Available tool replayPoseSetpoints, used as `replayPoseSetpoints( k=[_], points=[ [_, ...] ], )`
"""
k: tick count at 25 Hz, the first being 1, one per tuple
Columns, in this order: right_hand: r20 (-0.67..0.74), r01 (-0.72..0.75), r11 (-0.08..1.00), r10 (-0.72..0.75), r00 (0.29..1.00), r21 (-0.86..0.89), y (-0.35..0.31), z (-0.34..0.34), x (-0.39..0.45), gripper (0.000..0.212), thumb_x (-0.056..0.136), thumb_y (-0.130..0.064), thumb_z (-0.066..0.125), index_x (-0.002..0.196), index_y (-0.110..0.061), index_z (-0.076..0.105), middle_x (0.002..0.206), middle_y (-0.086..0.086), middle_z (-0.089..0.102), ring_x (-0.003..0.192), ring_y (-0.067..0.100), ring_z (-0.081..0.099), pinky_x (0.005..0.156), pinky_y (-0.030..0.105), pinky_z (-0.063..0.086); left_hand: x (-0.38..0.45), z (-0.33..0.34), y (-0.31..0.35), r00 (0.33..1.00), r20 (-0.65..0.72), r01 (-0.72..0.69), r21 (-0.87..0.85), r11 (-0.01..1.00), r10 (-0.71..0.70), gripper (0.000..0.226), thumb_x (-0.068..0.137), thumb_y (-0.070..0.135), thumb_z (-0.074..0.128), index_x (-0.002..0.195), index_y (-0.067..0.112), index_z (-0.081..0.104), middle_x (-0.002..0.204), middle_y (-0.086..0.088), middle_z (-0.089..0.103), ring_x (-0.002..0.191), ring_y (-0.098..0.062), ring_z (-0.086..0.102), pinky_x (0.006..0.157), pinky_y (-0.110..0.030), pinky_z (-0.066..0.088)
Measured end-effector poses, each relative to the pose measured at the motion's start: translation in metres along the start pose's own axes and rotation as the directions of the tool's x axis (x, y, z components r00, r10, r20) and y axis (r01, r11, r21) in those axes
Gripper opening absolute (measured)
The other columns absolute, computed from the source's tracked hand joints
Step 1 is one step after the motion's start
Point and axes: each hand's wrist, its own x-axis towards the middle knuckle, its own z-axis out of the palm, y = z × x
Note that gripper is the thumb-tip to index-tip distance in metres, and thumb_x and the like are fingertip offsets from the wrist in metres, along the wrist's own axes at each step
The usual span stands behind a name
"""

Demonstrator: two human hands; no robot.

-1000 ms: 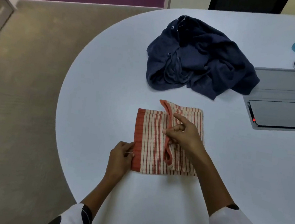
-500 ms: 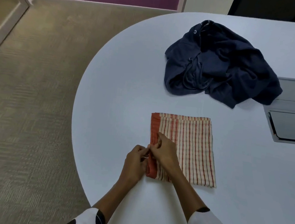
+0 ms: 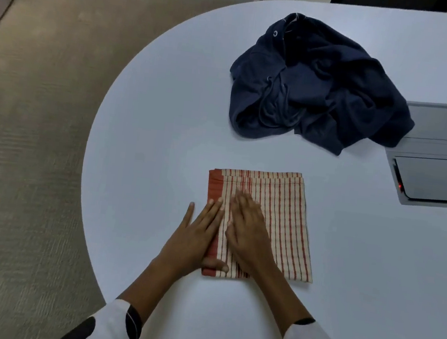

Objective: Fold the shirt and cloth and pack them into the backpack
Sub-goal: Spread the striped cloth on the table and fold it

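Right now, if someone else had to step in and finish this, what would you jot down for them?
Left hand: open, flat, partly on the table, fingers over the cloth's red edge.
Right hand: open, flat, pressing on the striped cloth; nothing in either grip.
Cloth lies as a folded rectangle near the table edge. The dark shirt lies crumpled farther back, not folded.
Done: cloth folded.
Left: fold the shirt, pack both. No backpack is in view.
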Motion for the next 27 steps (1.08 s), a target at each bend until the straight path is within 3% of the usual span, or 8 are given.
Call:
replayPoseSetpoints(
  k=[3, 5, 8, 14, 20, 22, 24, 27],
  points=[
    [0.095, 0.052, 0.978, -0.033, 0.995, -0.202, 0.014, 0.007, 0.000, 0.070, 0.097, -0.054, 0.018, 0.152, -0.010, 0.007, 0.160, 0.008, 0.005, 0.148, 0.019, -0.001, 0.118, 0.041, 0.001, -0.002, 0.010, -0.007, 0.998, 0.061, 0.027, 0.018, 0.999, -0.028, 0.119, 0.069, 0.088, 0.033, 0.151, 0.011, -0.005, 0.159, -0.007, -0.010, 0.146, -0.021, -0.008, 0.117, -0.053, 0.000],
    [0.044, -0.082, 0.969, 0.095, 0.995, -0.234, 0.039, -0.001, 0.005, 0.079, 0.094, -0.063, 0.011, 0.152, -0.011, -0.003, 0.160, 0.005, -0.008, 0.147, 0.016, -0.010, 0.118, 0.044, -0.006, -0.002, 0.011, -0.007, 0.996, 0.077, 0.035, -0.008, 0.999, -0.034, 0.122, 0.067, 0.089, 0.036, 0.150, 0.014, -0.011, 0.158, -0.005, -0.014, 0.146, -0.020, -0.012, 0.116, -0.051, -0.005],
    [-0.054, -0.277, 0.918, 0.273, 0.960, -0.283, 0.082, -0.021, 0.017, 0.078, 0.094, -0.063, 0.012, 0.152, -0.012, -0.002, 0.160, 0.006, -0.002, 0.147, 0.015, -0.007, 0.119, 0.048, -0.004, -0.001, 0.010, -0.005, 0.994, 0.095, 0.060, -0.040, 0.997, -0.056, 0.126, 0.065, 0.090, 0.040, 0.149, 0.015, -0.016, 0.157, -0.001, -0.022, 0.145, -0.015, -0.019, 0.115, -0.049, -0.013],
    [-0.067, -0.307, 0.928, 0.299, 0.952, -0.213, 0.085, -0.030, 0.002, 0.082, 0.094, -0.064, 0.015, 0.152, -0.009, -0.004, 0.160, 0.007, -0.007, 0.147, 0.017, -0.012, 0.119, 0.041, -0.008, 0.003, 0.010, 0.006, 0.988, 0.092, 0.133, -0.056, 0.990, -0.127, 0.129, 0.060, 0.093, 0.036, 0.147, 0.016, -0.020, 0.154, 0.001, -0.026, 0.143, -0.016, -0.022, 0.112, -0.047, -0.017],
    [-0.063, -0.360, 0.917, 0.354, 0.933, -0.173, 0.099, -0.032, -0.089, 0.078, 0.094, -0.063, 0.013, 0.152, -0.011, 0.004, 0.160, 0.006, 0.003, 0.148, 0.019, -0.001, 0.120, 0.038, -0.006, 0.003, 0.002, 0.007, 0.978, 0.168, 0.133, -0.039, 0.990, -0.125, 0.132, 0.056, 0.093, 0.031, 0.143, 0.015, -0.029, 0.151, 0.001, -0.034, 0.141, -0.017, -0.027, 0.114, -0.048, -0.016],
    [-0.123, -0.417, 0.901, 0.404, 0.906, -0.116, 0.095, -0.040, -0.094, 0.072, 0.095, -0.055, 0.022, 0.148, -0.007, 0.026, 0.155, 0.014, 0.026, 0.144, 0.030, 0.022, 0.118, 0.042, 0.013, -0.001, -0.001, 0.010, 0.975, 0.200, 0.121, -0.084, 0.989, -0.102, 0.126, 0.064, 0.085, 0.042, 0.144, 0.016, -0.027, 0.151, 0.001, -0.033, 0.142, -0.017, -0.026, 0.117, -0.047, -0.011],
    [-0.193, -0.502, 0.865, 0.494, 0.848, 0.006, 0.083, -0.050, -0.089, 0.057, 0.096, -0.040, 0.037, 0.137, -0.003, 0.044, 0.133, 0.019, 0.050, 0.123, 0.034, 0.047, 0.101, 0.044, 0.039, -0.013, -0.003, 0.019, 0.983, 0.131, 0.160, -0.240, 0.957, -0.131, 0.108, 0.077, 0.074, 0.044, 0.147, 0.021, -0.018, 0.156, 0.004, -0.024, 0.147, -0.018, -0.007, 0.120, -0.044, 0.005],
    [-0.056, -0.619, 0.740, 0.652, 0.756, 0.266, 0.071, -0.067, -0.079, 0.046, 0.092, -0.010, 0.054, 0.136, 0.001, 0.044, 0.112, 0.017, 0.056, 0.105, 0.028, 0.055, 0.094, 0.039, 0.047, -0.032, -0.004, 0.038, 0.934, -0.103, 0.268, -0.431, 0.862, -0.342, 0.062, 0.098, 0.037, 0.042, 0.151, 0.013, 0.018, 0.158, -0.003, 0.019, 0.130, -0.015, 0.043, 0.103, -0.023, 0.036]
  ],
)
